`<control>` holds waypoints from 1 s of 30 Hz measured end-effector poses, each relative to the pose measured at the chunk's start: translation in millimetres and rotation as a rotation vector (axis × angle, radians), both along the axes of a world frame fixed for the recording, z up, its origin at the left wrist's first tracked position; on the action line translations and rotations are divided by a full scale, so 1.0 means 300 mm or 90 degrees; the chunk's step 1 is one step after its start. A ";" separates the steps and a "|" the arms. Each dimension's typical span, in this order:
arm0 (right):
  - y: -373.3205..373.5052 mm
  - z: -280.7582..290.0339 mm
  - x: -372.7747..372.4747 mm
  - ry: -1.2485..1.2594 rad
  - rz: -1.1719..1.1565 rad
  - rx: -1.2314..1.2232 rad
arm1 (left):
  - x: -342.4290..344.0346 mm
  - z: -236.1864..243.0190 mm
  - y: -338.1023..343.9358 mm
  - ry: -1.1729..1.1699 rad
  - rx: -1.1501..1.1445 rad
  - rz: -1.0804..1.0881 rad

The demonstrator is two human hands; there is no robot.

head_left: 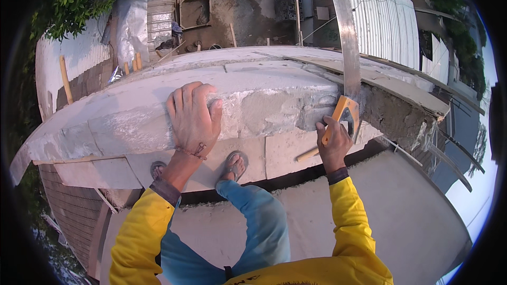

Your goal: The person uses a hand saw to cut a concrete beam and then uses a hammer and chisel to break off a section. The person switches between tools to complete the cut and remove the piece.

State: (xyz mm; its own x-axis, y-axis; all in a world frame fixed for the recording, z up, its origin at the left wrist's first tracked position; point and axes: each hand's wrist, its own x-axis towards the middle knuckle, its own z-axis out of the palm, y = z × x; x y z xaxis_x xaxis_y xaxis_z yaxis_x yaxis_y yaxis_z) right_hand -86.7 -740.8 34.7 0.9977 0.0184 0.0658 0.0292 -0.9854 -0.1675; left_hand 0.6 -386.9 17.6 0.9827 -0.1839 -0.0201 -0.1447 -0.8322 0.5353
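Observation:
My right hand [334, 145] is closed round the orange handle of a handsaw [349, 47]. Its long metal blade rises away from me, against the right end of a pale block wall [269, 82]. The blade's far tip runs out of the picture at the top. My left hand [194, 116] rests flat on the wall's top and near edge, fingers spread and holding nothing. Rough grey mortar is smeared on the wall's near face between my hands. Beside the saw, a mortar-crusted end of wall [404, 108] carries a wooden board [391, 85] on top.
Below my hands are a pale ledge [288, 153], where my sandalled feet stand, and a dark gap along its near side. A thin wooden stick [308, 154] lies by my right hand. Beyond the wall the ground drops far down, with a mixing trough [194, 11] and corrugated sheets [383, 16].

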 end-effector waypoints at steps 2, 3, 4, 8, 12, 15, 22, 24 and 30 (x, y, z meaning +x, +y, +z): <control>-0.003 0.001 -0.004 0.005 0.002 0.015 | -0.002 0.002 -0.002 0.004 -0.010 0.013; -0.004 0.002 -0.006 0.005 0.008 0.013 | -0.004 0.003 -0.004 0.011 -0.013 0.017; -0.004 0.002 -0.006 0.004 0.015 0.010 | -0.005 0.003 -0.006 -0.001 -0.012 0.015; -0.004 0.011 -0.001 0.040 0.012 0.027 | -0.012 -0.005 -0.008 -0.057 -0.034 0.054; -0.001 0.014 0.009 0.032 0.012 0.021 | -0.016 -0.027 0.001 -0.116 -0.003 0.092; 0.000 0.011 0.009 0.019 0.014 0.027 | -0.020 -0.031 0.003 -0.094 0.050 0.064; -0.004 -0.001 -0.003 0.022 0.003 0.041 | -0.015 -0.013 -0.021 -0.072 0.069 0.041; -0.005 -0.002 -0.002 0.039 -0.006 0.036 | -0.011 -0.010 -0.025 -0.068 0.101 0.034; -0.005 -0.001 -0.014 0.046 -0.019 0.054 | -0.007 -0.012 -0.022 -0.041 0.108 0.028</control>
